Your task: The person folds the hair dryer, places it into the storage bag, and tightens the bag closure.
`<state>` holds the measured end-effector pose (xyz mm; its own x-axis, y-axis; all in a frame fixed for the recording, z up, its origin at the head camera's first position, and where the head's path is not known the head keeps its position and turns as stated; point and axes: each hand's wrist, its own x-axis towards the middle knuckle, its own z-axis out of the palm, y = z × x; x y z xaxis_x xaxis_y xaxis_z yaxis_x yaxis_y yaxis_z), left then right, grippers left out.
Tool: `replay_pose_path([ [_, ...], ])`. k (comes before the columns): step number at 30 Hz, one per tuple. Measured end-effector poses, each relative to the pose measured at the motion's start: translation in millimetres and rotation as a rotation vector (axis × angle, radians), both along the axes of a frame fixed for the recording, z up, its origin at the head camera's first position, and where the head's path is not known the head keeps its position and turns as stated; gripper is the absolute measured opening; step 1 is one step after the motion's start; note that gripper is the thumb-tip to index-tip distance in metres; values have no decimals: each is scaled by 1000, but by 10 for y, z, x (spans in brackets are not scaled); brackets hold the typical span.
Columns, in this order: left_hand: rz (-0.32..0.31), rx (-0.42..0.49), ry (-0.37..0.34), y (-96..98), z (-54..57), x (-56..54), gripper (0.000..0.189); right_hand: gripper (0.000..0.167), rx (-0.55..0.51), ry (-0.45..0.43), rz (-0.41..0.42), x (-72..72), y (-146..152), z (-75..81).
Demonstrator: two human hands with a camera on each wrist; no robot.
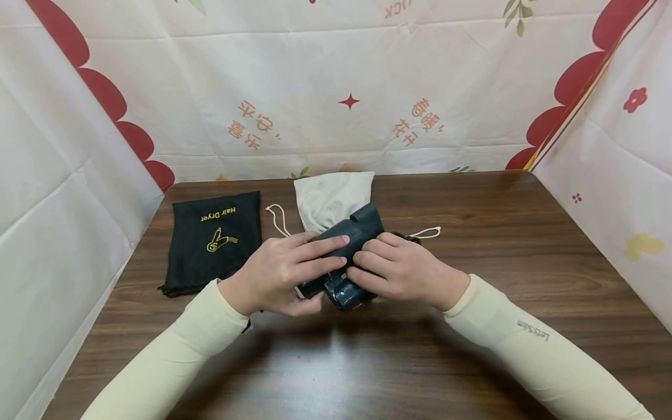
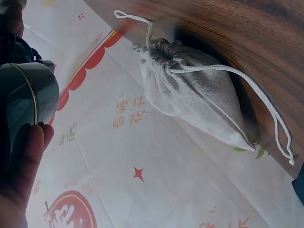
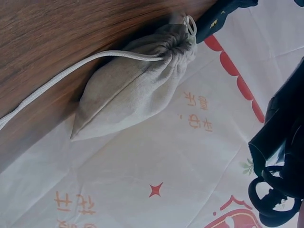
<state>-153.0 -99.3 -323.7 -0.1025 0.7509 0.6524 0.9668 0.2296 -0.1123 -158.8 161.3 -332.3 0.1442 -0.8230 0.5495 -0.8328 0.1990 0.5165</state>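
Note:
A dark teal folding hair dryer [image 1: 362, 227] is held in both hands over the middle of the table, tilted, with its upper end toward the far right. My left hand [image 1: 286, 271] grips it from the left, two fingers lying across the body and the thumb lower down. From the right, my right hand [image 1: 401, 269] holds it with curled fingers near the lower folded part [image 1: 343, 293]. In the left wrist view, fingertips touch the dryer's rounded end [image 2: 42, 92] beside a thin gold line. Loops of black cord [image 3: 275, 204] hang by the dryer in the right wrist view.
Behind the dryer lies a pale drawstring pouch [image 1: 333, 198], its white cords spread to both sides. A black pouch [image 1: 212, 239] printed "Hair Dryer" in yellow lies flat at the left. Printed cloth [image 1: 315, 70] walls the brown wooden table [image 1: 525, 251] at the back and sides.

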Motion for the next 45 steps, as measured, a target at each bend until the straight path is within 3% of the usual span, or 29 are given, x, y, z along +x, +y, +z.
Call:
replay_pose_path([
  [16,38,-47,-63,-36,-56,-106,53,17,9,-62,-72,-35,32,-28],
  [26,41,-44,-90,-112,-79,-170,55,36,83,-97,-183,-62,177,-11],
  [33,22,-50,-113,-113,-106,-186,55,66,122,-157,-271,-41,186,-16],
  [45,56,-89,-94,-96,-151,-185,53,69,166,-205,-297,13,155,-4],
])
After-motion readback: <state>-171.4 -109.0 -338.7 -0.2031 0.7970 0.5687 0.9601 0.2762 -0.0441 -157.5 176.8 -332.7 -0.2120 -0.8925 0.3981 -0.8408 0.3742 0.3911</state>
